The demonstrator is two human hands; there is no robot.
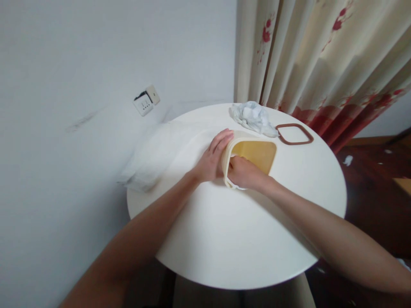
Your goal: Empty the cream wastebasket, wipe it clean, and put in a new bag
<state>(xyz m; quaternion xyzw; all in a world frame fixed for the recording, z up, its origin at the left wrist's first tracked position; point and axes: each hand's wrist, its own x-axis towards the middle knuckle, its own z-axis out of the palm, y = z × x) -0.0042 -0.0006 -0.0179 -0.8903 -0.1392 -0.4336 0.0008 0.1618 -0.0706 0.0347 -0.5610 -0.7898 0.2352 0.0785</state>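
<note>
A cream plastic bin (261, 153) lies tilted on the round white table (231, 248), its mouth facing me and its inside yellowish. My left hand (214, 159) grips the bin's left wall from outside, fingers bent over the side near the rim. Inside the mouth is my right hand (245, 172), curled into a fist against the left inner wall. Some white, thin material, like a wipe or cloth (235, 185), shows below and beside this fist. The fingertips of the right hand are hidden.
A crumpled whitish plastic bag (252, 116) lies behind the bin. To its right is a brown rounded-square ring (298, 143). A large white plastic package (154, 158) sits at the left against the wall with a socket (143, 104). Curtains (308, 64) hang behind the table.
</note>
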